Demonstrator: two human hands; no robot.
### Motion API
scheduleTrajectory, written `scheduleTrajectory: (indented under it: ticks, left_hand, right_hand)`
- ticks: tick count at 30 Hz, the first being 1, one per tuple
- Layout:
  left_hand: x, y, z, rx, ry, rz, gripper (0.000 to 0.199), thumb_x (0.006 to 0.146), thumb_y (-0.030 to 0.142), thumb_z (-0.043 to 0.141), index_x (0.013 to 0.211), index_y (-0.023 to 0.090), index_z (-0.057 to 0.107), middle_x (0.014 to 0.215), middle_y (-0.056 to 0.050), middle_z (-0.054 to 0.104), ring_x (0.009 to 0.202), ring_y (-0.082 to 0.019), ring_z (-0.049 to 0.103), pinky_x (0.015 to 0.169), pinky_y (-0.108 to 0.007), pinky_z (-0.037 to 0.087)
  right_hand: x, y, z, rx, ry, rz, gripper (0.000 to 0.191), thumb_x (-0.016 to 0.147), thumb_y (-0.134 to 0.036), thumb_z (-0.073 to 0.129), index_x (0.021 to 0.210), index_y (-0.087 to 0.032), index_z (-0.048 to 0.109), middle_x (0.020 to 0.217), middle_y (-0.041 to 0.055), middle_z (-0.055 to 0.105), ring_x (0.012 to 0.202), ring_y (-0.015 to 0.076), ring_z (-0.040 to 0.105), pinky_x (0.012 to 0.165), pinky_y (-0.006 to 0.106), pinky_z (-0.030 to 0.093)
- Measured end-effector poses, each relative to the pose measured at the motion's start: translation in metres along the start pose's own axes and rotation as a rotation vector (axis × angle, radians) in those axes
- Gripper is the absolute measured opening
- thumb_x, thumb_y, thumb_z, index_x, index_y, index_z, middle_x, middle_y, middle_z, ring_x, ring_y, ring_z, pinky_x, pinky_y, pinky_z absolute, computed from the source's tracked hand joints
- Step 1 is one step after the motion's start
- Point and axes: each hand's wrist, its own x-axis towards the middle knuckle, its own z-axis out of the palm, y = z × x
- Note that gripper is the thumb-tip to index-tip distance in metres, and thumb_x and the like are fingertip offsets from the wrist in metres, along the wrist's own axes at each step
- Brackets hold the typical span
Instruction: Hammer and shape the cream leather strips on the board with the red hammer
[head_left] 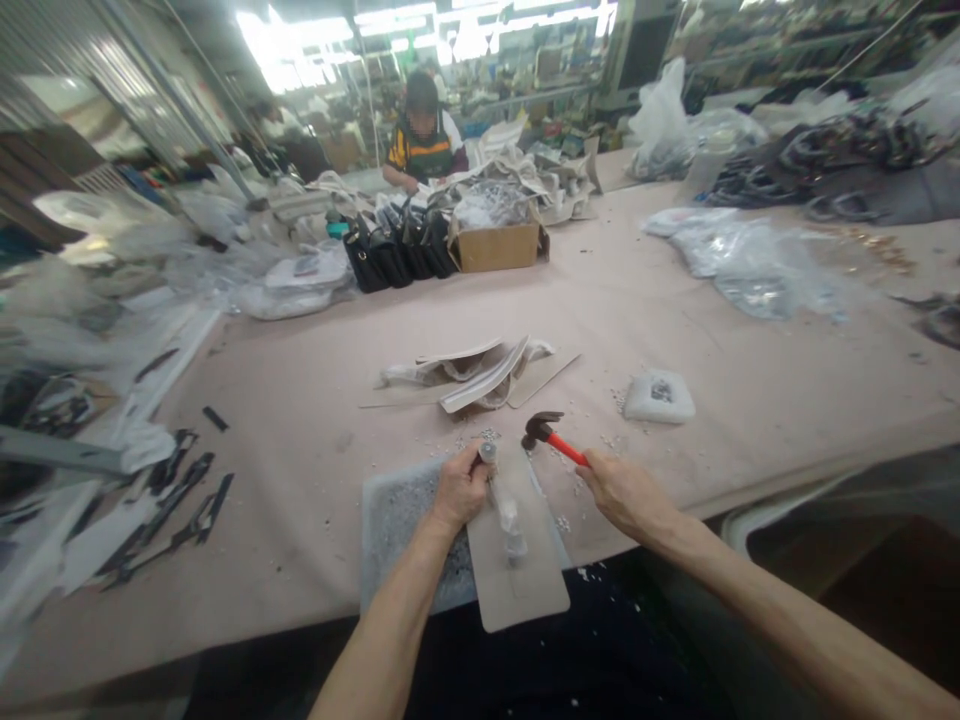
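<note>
- Our left hand (459, 487) grips a metal punch (487, 453) over the beige panel (517, 560), lower center of the frame.
- Our right hand (616, 488) is closed around the hammer (555, 437), right of the punch.

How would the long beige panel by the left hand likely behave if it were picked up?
The beige panel is probably fairly stiff, since its near end juts past the table edge without visibly drooping. It looks thin, so likely light. The clear plastic on it might shift.
</note>
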Motion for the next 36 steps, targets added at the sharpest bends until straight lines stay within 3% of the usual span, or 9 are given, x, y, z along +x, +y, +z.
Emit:
scheduleTrajectory:
  ticks: [2,5,9,13,17,21,26,30,36]
  left_hand:
    - [0.0,0.0,0.0,0.002,0.013,-0.008,0.022,0.082,0.025,0.058,0.101,0.021,0.07,0.079,0.002,0.062,0.074,-0.014,0.057,0.075,-0.026,0.046]
    - [0.0,0.001,0.001,0.001,0.036,0.001,0.018,0.081,0.025,0.059,0.094,0.021,0.07,0.077,0.002,0.064,0.073,-0.013,0.057,0.073,-0.025,0.046]
    - [0.005,0.004,0.007,-0.081,0.13,-0.085,0.022,0.076,0.03,0.066,0.095,0.021,0.073,0.08,0.001,0.072,0.074,-0.014,0.062,0.073,-0.025,0.048]
    - [0.017,0.02,-0.003,-0.299,0.407,-0.25,0.029,0.073,0.046,0.074,0.08,0.018,0.07,0.071,0.0,0.07,0.068,-0.014,0.062,0.067,-0.025,0.049]
    - [0.027,0.049,-0.041,-0.371,0.611,-0.116,0.04,0.073,0.048,0.08,0.098,0.017,0.074,0.086,-0.003,0.078,0.078,-0.015,0.069,0.078,-0.028,0.057]
    - [0.019,0.059,-0.061,-0.281,0.531,-0.047,0.038,0.074,0.042,0.082,0.102,0.017,0.076,0.093,-0.005,0.08,0.086,-0.016,0.072,0.084,-0.028,0.057]
    - [-0.002,0.046,-0.038,-0.199,0.339,-0.133,0.032,0.076,0.037,0.077,0.103,0.02,0.074,0.088,-0.002,0.079,0.08,-0.016,0.072,0.077,-0.027,0.056]
    - [-0.007,0.053,-0.025,-0.076,0.328,-0.068,0.025,0.08,0.032,0.073,0.102,0.022,0.074,0.092,-0.001,0.079,0.083,-0.016,0.071,0.079,-0.027,0.055]
    - [0.011,0.04,-0.014,-0.256,0.267,-0.137,0.03,0.078,0.035,0.075,0.102,0.019,0.073,0.086,-0.002,0.077,0.079,-0.016,0.068,0.074,-0.026,0.054]
  right_hand:
    - [0.002,-0.003,0.014,-0.038,0.073,-0.05,0.035,0.105,-0.025,0.047,0.133,-0.008,0.059,0.117,0.0206,0.07,0.099,0.0308,0.067,0.079,0.04,0.049]
    - [-0.002,-0.029,0.026,-0.055,0.241,-0.475,0.054,0.096,-0.009,0.05,0.15,-0.014,0.046,0.157,0.0204,0.047,0.133,0.0332,0.051,0.104,0.046,0.046]
    - [-0.005,-0.081,0.032,-0.187,0.033,-0.895,0.02,0.094,-0.016,0.055,0.111,-0.016,0.065,0.123,0.0127,0.066,0.104,0.0279,0.058,0.089,0.044,0.049]
    - [-0.003,-0.112,0.026,-0.282,0.051,-0.71,0.022,0.097,-0.012,0.043,0.102,-0.014,0.064,0.101,0.0141,0.066,0.093,0.029,0.059,0.075,0.042,0.045]
    - [0.001,-0.117,0.005,-0.145,-0.011,-0.34,0.03,0.09,-0.006,0.042,0.112,-0.013,0.061,0.102,0.0161,0.07,0.086,0.0282,0.067,0.068,0.038,0.043]
    - [0.0,-0.11,0.001,0.139,-0.058,-0.06,0.032,0.093,-0.017,0.049,0.124,-0.013,0.058,0.1,0.0143,0.075,0.09,0.0319,0.072,0.072,0.039,0.046]
    - [-0.014,-0.103,0.026,0.367,0.089,0.026,0.043,0.095,-0.02,0.052,0.138,-0.016,0.053,0.12,0.0132,0.075,0.105,0.0335,0.073,0.084,0.042,0.051]
    - [-0.021,-0.103,0.031,0.383,0.204,0.062,0.038,0.1,-0.028,0.052,0.136,-0.017,0.056,0.129,0.0154,0.072,0.112,0.0346,0.072,0.088,0.043,0.053]
    - [-0.019,-0.11,0.032,0.41,-0.082,0.103,0.057,0.103,-0.039,0.057,0.152,-0.012,0.045,0.111,0.0181,0.077,0.106,0.0372,0.074,0.089,0.047,0.055]
